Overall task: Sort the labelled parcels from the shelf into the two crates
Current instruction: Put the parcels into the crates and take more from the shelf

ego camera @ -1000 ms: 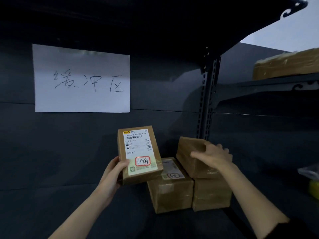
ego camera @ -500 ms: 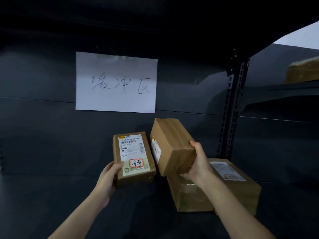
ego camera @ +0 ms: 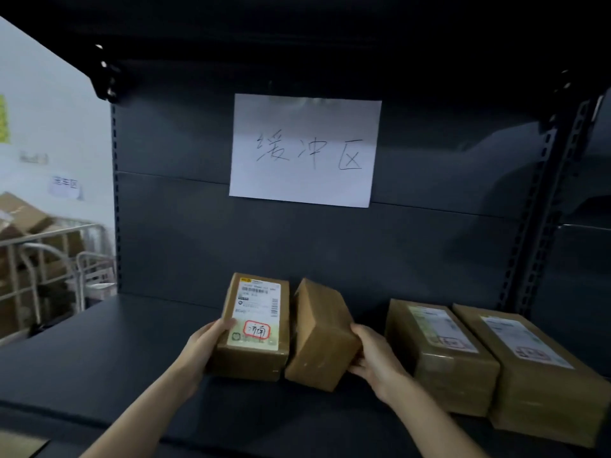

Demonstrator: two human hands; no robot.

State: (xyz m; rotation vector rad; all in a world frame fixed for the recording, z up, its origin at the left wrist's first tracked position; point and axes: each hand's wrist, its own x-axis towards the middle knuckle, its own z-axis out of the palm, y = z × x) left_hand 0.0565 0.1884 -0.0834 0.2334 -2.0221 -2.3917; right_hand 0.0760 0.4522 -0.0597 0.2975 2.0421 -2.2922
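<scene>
My left hand (ego camera: 206,347) grips a brown parcel (ego camera: 254,325) whose white label, with a red-circled handwritten mark, faces me. My right hand (ego camera: 373,357) holds a second brown parcel (ego camera: 322,335) by its right end; its plain taped sides face me and no label shows. The two held parcels touch side by side just above the dark shelf board (ego camera: 99,358). Two more labelled parcels (ego camera: 439,355) (ego camera: 535,375) lie flat on the shelf to the right. No crate is in view.
A white paper sign (ego camera: 305,150) with handwriting hangs on the shelf's dark back panel. Perforated shelf uprights (ego camera: 542,206) stand at the right. Beyond the shelf's left edge is a metal cart (ego camera: 49,259) loaded with cardboard boxes.
The view has swung left. Both hands have lowered their parcels and brought them together. The right hand's parcel, lifted off the stack, now shows no label.
</scene>
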